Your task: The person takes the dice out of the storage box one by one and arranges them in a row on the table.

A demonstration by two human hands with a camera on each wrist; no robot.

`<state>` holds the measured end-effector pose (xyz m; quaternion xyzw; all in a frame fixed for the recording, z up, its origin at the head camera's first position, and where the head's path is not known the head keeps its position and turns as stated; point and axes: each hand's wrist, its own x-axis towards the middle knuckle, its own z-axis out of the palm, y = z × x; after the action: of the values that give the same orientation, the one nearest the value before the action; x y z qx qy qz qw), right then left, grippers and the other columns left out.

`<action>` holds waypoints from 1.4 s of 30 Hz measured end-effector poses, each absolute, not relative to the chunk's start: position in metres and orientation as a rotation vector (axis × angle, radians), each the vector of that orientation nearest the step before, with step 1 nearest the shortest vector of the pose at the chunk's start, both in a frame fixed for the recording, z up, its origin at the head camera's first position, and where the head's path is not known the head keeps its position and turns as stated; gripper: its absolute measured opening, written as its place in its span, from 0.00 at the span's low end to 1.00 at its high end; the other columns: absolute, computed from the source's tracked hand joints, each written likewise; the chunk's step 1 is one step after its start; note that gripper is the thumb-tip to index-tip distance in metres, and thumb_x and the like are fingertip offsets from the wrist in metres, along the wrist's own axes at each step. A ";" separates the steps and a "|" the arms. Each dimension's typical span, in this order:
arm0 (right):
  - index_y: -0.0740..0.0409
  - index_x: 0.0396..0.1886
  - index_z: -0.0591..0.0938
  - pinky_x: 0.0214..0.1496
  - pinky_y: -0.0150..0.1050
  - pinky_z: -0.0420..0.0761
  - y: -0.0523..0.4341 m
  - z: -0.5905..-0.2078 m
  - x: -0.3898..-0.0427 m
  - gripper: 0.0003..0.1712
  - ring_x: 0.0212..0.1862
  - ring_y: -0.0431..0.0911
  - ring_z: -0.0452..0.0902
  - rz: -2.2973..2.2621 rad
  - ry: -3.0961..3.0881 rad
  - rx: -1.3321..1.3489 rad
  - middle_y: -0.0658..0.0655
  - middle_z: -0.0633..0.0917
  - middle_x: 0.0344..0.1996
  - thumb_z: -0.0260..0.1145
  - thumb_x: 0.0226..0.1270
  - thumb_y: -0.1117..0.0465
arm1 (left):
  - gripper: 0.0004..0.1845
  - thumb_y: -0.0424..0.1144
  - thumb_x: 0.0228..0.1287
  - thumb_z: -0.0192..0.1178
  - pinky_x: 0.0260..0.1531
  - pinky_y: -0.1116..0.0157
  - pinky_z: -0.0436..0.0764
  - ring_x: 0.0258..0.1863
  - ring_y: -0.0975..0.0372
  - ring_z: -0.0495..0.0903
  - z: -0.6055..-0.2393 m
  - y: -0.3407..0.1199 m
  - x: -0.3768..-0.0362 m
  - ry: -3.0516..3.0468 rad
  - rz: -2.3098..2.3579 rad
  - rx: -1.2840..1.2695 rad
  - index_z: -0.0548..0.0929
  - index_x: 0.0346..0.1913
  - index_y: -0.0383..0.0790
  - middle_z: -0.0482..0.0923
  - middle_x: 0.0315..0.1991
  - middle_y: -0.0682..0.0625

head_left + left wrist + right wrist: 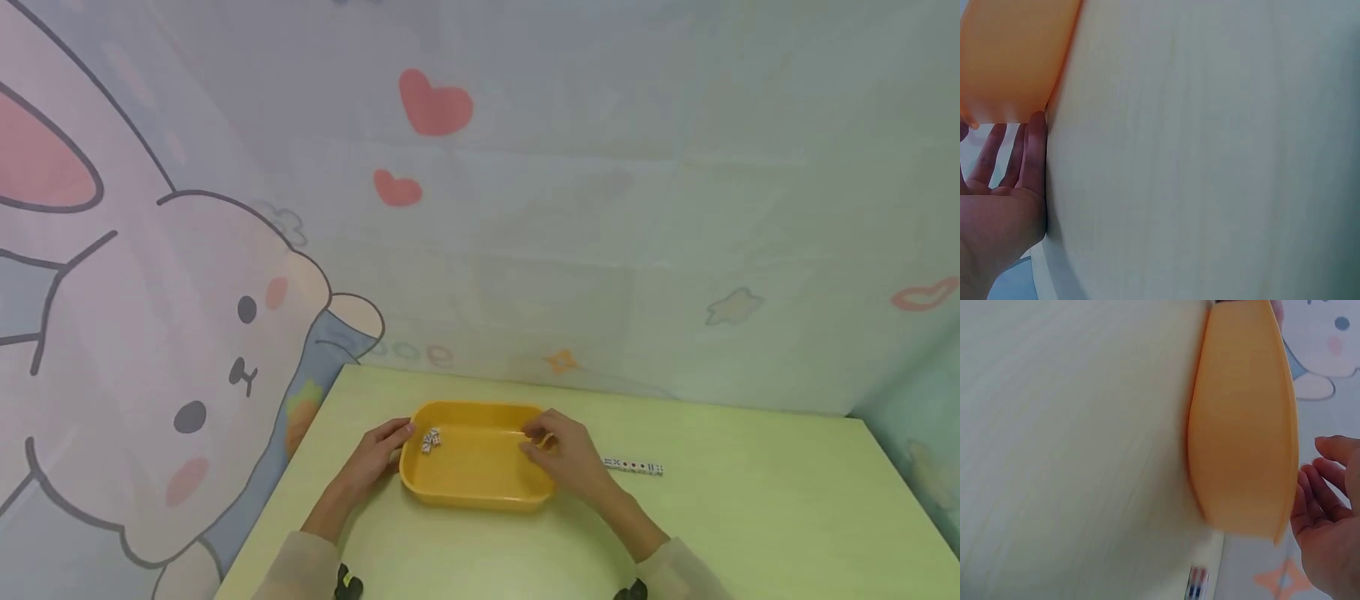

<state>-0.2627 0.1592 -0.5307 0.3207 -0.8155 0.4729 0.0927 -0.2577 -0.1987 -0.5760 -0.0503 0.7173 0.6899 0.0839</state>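
Observation:
A yellow tray (480, 479) sits on the green table (750, 508), with a few small white dice (431, 441) in its far left corner. My left hand (378, 454) lies with straight fingers against the tray's left end; in the left wrist view the fingers (1032, 156) touch the tray wall (1016, 56). My right hand (558, 450) hovers at the tray's right rim with relaxed fingers. In the right wrist view this hand (1325, 506) holds nothing and stands just apart from the tray (1244, 425).
A short row of dice (634, 466) lies on the table right of the tray and also shows in the right wrist view (1196, 590). A cartoon rabbit backdrop (187, 350) closes the back and left. The table's left edge runs near my left arm.

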 end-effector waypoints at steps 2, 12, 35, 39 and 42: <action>0.65 0.48 0.87 0.42 0.43 0.88 0.142 -0.531 -0.267 0.11 0.42 0.54 0.84 1.400 -2.440 0.989 0.62 0.87 0.42 0.75 0.68 0.67 | 0.34 0.55 0.78 0.61 0.55 0.58 0.85 0.66 0.50 0.77 -0.574 -0.198 -0.258 2.145 2.055 -0.141 0.75 0.73 0.32 0.76 0.69 0.38; 0.69 0.56 0.86 0.52 0.42 0.84 0.070 -0.545 -0.286 0.18 0.51 0.55 0.82 1.422 -2.678 1.077 0.64 0.87 0.52 0.73 0.73 0.62 | 0.35 0.55 0.78 0.62 0.54 0.59 0.86 0.65 0.50 0.77 -0.573 -0.198 -0.259 2.127 2.056 -0.162 0.74 0.74 0.32 0.76 0.69 0.37; 0.60 0.46 0.90 0.62 0.43 0.79 0.019 -0.564 -0.298 0.10 0.48 0.47 0.79 0.957 -2.775 1.123 0.53 0.85 0.44 0.72 0.66 0.66 | 0.32 0.53 0.78 0.62 0.52 0.59 0.87 0.63 0.50 0.78 -0.577 -0.198 -0.259 2.125 2.077 -0.160 0.76 0.72 0.32 0.78 0.66 0.38; 0.58 0.39 0.88 0.58 0.42 0.80 0.019 -0.566 -0.299 0.06 0.44 0.44 0.78 0.947 -2.766 1.142 0.49 0.84 0.38 0.73 0.62 0.68 | 0.30 0.51 0.79 0.62 0.51 0.59 0.87 0.62 0.50 0.78 -0.578 -0.199 -0.260 2.119 2.076 -0.159 0.77 0.72 0.32 0.78 0.66 0.37; 0.56 0.37 0.86 0.55 0.39 0.80 0.018 -0.565 -0.300 0.06 0.41 0.42 0.76 0.933 -2.773 1.167 0.46 0.82 0.35 0.73 0.63 0.68 | 0.30 0.52 0.79 0.62 0.51 0.59 0.87 0.62 0.51 0.79 -0.578 -0.200 -0.260 2.114 2.082 -0.151 0.77 0.71 0.33 0.78 0.66 0.39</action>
<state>-0.2996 0.0184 -0.5654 0.3705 -0.8804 0.2960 -0.0043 -0.2605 -0.1999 -0.5785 -0.0505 0.7090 0.6982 0.0855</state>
